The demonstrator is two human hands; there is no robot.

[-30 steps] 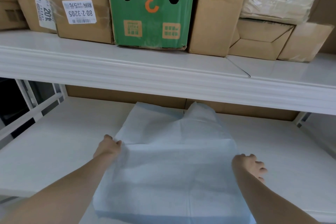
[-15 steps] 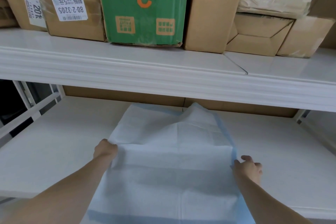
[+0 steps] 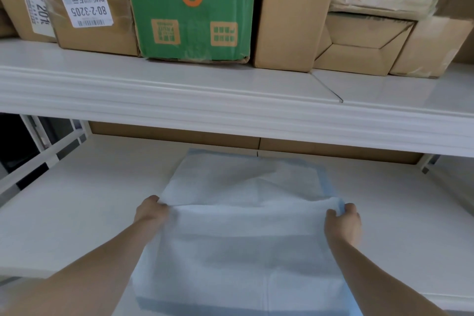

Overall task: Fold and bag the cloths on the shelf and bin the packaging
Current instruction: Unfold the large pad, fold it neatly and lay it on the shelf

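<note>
On the lower shelf (image 3: 77, 208), both hands have closed in on the side edges of the pale blue cloth (image 3: 243, 238) and taken hold. A second ago the right hand (image 3: 342, 223) lay flat out to the side, clear of the fabric; now its fingers are curled round the right edge, thumb over the top, pinching the blue border. The left hand (image 3: 151, 213) grips the opposite edge, fingers tucked under the sheet. Between them a crease line runs straight across, and the hump that stood up at the far end has dropped flat.

That reads as the start of a fold: the cloth is pinched at its midline, near half hanging over the shelf's front lip, far half lying flat toward the back. Nothing is bagged yet, and no bag, bin or packaging shows in view, so the job looks early.

Room now. Overhead, the upper shelf (image 3: 230, 110) juts out low, so a high lift of the fabric would meet its front rim; the fold wants to stay low and sweep forward or back. Behind the cloth's far edge sits a brown cardboard panel (image 3: 307, 147), close but seemingly not touching. White shelf surface stretches wide to either side. Up top, the green box (image 3: 189, 7) and brown cartons (image 3: 289, 20) are well out of the way.
</note>
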